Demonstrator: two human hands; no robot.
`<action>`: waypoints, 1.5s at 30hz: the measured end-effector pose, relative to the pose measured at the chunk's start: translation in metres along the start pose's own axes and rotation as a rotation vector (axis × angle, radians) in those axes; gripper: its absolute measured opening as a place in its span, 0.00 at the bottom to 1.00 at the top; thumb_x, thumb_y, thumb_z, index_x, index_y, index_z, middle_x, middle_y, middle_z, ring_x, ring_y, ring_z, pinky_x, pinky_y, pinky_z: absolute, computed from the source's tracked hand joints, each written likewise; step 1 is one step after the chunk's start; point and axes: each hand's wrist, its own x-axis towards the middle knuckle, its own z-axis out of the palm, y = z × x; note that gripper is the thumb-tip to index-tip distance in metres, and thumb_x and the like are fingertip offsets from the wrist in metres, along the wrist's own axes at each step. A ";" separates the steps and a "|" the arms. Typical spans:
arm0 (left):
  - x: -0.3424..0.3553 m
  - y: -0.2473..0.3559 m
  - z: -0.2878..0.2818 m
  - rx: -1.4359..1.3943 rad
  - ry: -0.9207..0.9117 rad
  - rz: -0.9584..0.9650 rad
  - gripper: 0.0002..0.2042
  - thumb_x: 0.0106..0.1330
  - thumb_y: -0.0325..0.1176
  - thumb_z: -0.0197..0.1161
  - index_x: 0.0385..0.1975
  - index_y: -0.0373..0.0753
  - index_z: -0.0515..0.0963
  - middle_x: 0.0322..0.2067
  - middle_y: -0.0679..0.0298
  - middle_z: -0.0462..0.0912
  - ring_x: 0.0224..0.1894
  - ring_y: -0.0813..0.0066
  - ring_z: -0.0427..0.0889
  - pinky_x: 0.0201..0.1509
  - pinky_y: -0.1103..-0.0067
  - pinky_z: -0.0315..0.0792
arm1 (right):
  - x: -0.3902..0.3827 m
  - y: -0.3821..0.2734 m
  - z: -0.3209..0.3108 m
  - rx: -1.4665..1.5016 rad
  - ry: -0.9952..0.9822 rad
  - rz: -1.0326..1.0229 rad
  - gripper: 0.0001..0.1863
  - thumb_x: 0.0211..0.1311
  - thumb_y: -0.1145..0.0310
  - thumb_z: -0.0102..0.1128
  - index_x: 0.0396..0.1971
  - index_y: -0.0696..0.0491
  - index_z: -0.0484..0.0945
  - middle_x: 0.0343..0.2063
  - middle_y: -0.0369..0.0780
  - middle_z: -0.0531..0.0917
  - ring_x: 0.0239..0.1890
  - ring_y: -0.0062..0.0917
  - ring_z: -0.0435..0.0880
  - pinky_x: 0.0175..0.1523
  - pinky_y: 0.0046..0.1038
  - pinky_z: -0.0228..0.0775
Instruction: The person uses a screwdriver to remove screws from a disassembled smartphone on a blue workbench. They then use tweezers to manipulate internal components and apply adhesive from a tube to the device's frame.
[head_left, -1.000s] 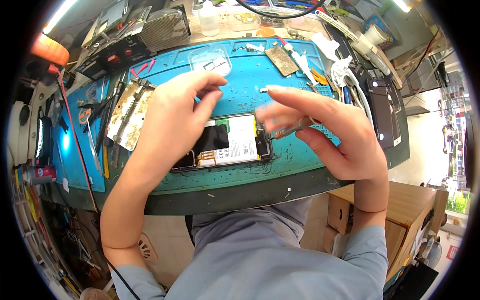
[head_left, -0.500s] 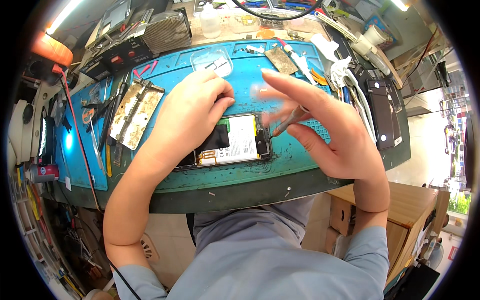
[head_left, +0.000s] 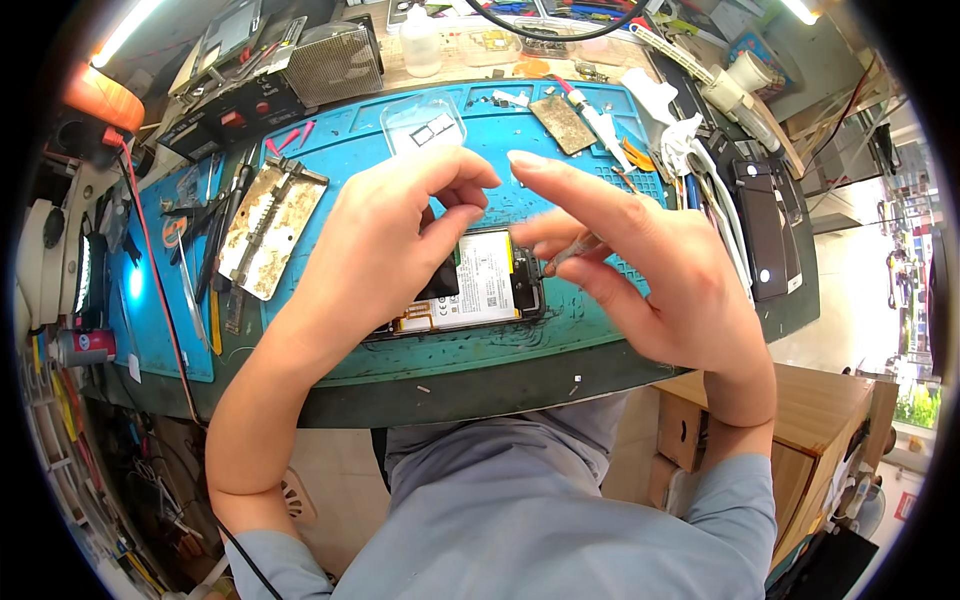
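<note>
Cluttered desk, blue repair mat (head_left: 590,305) keeping the opened phone (head_left: 480,285) flat. We're bracing it under our curled, empty left hand (head_left: 385,240) while our right hand (head_left: 650,270) is pinching a screwdriver (head_left: 572,252) at its top edge.

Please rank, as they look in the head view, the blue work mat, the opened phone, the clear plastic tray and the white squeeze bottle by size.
1. Blue work mat
2. Opened phone, partly hidden by the left hand
3. Clear plastic tray
4. White squeeze bottle, though it sits farther away, so tray versus bottle is unsure.
</note>
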 end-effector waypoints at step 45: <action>-0.012 0.019 0.008 -0.807 0.005 -0.335 0.11 0.70 0.23 0.72 0.49 0.32 0.81 0.39 0.61 0.90 0.43 0.76 0.89 0.49 0.80 0.83 | -0.007 0.020 -0.008 0.146 0.351 0.087 0.33 0.71 0.71 0.70 0.70 0.65 0.65 0.36 0.46 0.90 0.34 0.24 0.90 0.40 0.19 0.80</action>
